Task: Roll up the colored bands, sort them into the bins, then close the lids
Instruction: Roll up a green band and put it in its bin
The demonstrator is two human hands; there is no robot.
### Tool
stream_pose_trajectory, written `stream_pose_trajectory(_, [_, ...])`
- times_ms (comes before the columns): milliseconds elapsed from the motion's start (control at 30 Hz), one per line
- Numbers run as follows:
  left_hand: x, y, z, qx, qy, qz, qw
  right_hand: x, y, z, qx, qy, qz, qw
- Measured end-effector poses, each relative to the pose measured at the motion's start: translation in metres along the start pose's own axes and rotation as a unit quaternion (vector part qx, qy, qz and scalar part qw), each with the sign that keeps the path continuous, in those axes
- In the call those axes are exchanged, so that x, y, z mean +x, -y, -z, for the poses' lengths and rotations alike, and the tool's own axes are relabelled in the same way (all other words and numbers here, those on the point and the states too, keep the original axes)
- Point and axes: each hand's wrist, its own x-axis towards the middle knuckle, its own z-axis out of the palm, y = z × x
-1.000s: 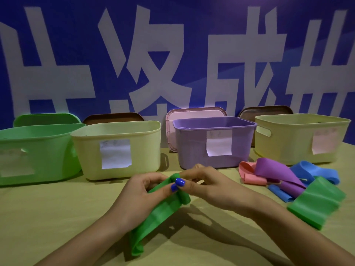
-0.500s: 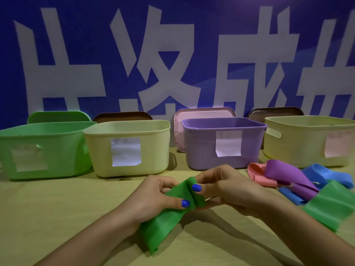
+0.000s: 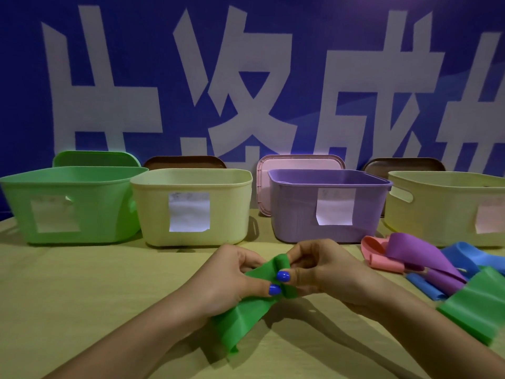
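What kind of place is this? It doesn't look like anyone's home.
Probably a staged demo or recording booth, not a home. A big blue banner with white characters fills the back wall, four labelled bins stand in a tidy row, and coloured bands lie ready on the table.

There is a single view, from a wide-angle camera worn on the person's head, facing forward and slightly down across the yellow-green cloth-covered table (image 3: 82,296). It sits close over the two bare hands, the left hand (image 3: 232,280) and right hand (image 3: 322,269), whose forearms enter from the bottom edge. Beyond them it takes in a row of plastic bins, from the green bin (image 3: 68,203) to the purple bin (image 3: 325,203), and behind them the blue wall banner with large white characters (image 3: 246,77), whose straight edges bow near the frame's sides.
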Motion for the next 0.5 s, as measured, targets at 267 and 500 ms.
stream_pose_trajectory(267, [-0.001, 0.002, 0.002, -0.010, 0.049, -0.030, 0.998, 0.002, -0.002, -0.003, -0.057, -0.021, 0.039, 0.997])
stream_pose_trajectory(500, [-0.002, 0.007, 0.006, -0.037, 0.118, 0.009, 0.992, 0.003, -0.011, -0.012, -0.105, -0.038, 0.049, 0.993])
